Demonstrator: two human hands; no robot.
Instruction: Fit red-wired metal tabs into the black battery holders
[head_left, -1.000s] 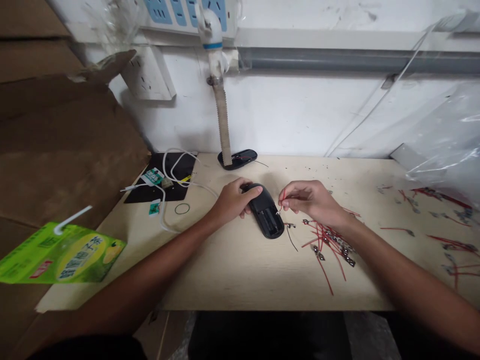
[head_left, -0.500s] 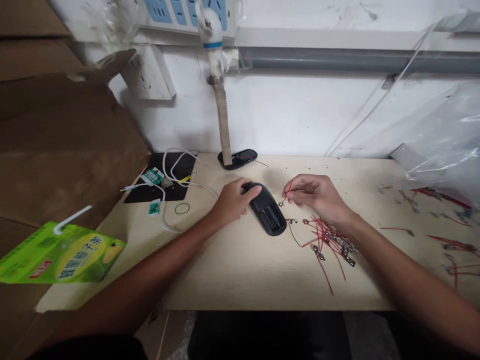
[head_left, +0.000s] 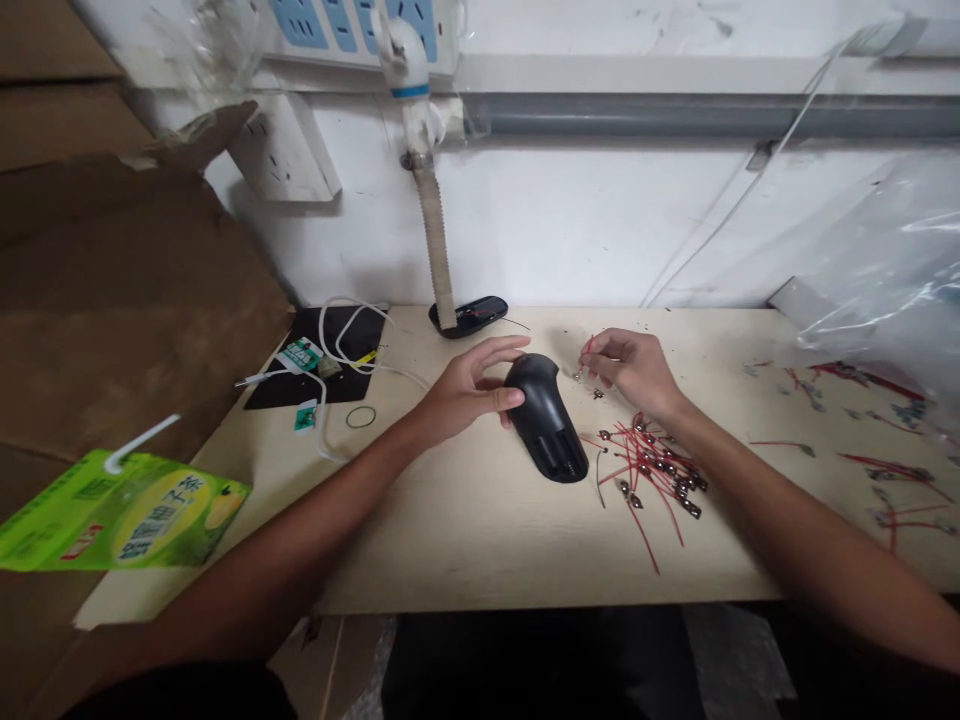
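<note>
A black computer mouse shell (head_left: pixel 541 400) with an open battery bay at its near end sits in front of me, tilted a little. My left hand (head_left: pixel 480 388) grips its far left side, thumb on the edge and index finger stretched past the top. Right of the shell, my right hand (head_left: pixel 628 368) pinches a short red wire with a small metal battery contact at its lower end. Just below those fingertips lies another metal contact (head_left: pixel 598 394). A pile of red wires with metal contacts (head_left: pixel 651 462) spreads between the shell and my right forearm.
Another black mouse shell (head_left: pixel 480 314) stands at the back under a corrugated hose (head_left: pixel 435 235). On the left are a white cable (head_left: pixel 324 400), a black mat (head_left: pixel 262 385) and a green drink carton (head_left: pixel 150 510). More red wires (head_left: pixel 885 465) and clear plastic (head_left: pixel 892 270) lie right.
The mouse shell has shifted slightly right and turned, and my left fingers have loosened and stretched out along it. My right hand has moved slightly up and right with the wire.
</note>
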